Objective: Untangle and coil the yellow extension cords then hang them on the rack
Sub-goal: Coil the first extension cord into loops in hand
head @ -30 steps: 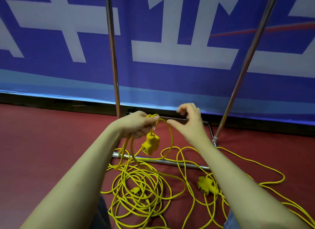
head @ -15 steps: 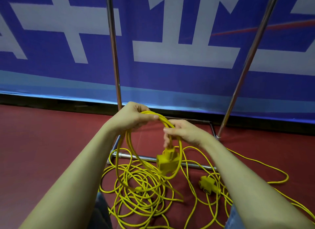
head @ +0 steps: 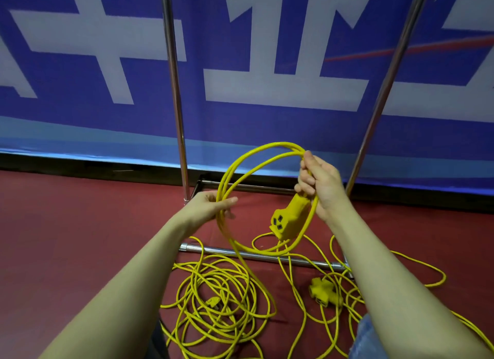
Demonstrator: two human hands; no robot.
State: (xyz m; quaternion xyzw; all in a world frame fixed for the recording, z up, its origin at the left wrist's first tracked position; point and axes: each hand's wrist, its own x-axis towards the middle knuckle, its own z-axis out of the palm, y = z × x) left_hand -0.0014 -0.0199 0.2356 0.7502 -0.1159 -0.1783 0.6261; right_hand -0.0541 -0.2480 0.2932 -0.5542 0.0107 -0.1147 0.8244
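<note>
While both hands' grip holds the coil [head: 242, 176], loose cords [head: 213, 300] tangle over rack base bar [head: 256, 255], blue banner [head: 80, 118] behind

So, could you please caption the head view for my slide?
Both hands, left and right, hold a yellow cord coil with its socket hanging, above tangled cord by the rack.

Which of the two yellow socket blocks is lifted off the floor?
The yellow socket block hanging just below the right hand, inside the held loops. The other block lies on the red floor.

No legible text on banner [head: 267, 123].
</note>
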